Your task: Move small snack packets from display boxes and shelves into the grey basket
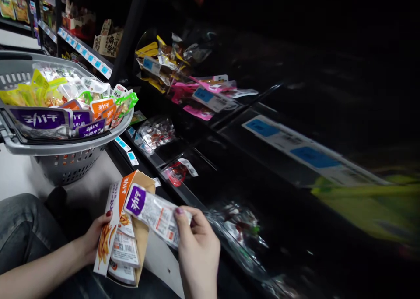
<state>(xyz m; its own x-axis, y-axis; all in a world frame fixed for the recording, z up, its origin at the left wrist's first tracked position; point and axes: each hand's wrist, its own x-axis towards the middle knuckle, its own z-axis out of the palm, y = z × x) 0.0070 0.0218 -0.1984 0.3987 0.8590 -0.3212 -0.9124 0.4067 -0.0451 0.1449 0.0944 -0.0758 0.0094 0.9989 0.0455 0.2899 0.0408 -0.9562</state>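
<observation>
My left hand grips an open cardboard display box by its printed orange and white side, with the box tilted in front of my knees. Several white snack packets lie stacked inside it. Between the thumb and fingers of my right hand is a snack packet with a purple label. Its purple end overlaps the upper part of the box opening. Whether it touches the packets below, I cannot tell.
A grey shopping basket heaped with snack packets stands at the left. Dark shelving with price tags fills the right side, holding pink packets, yellow packets and clear-wrapped snacks. A yellow bag is blurred at far right.
</observation>
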